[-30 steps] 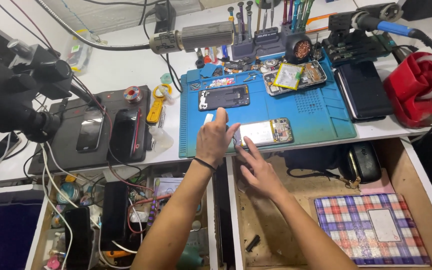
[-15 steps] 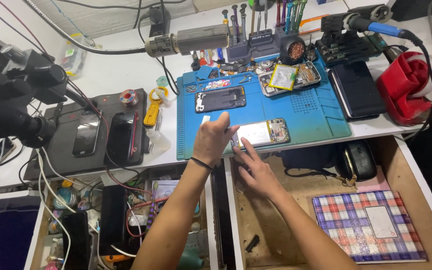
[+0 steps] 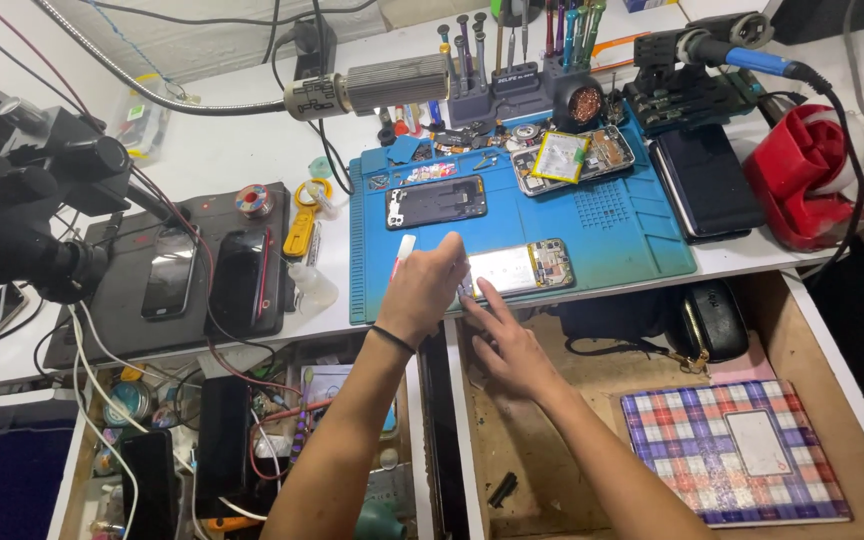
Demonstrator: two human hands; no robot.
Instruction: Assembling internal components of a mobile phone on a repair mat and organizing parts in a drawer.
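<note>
At the front edge of the blue mat (image 3: 632, 225), left hand (image 3: 422, 290) is closed around a small white tool (image 3: 402, 252), tip up, probably kept ready. Right hand (image 3: 502, 335) is open, fingers spread, fingertips on the near end of the opened phone (image 3: 517, 268), likely to steady it. Phone lies flat on the mat, near the tabletop (image 3: 232, 150) edge.
</note>
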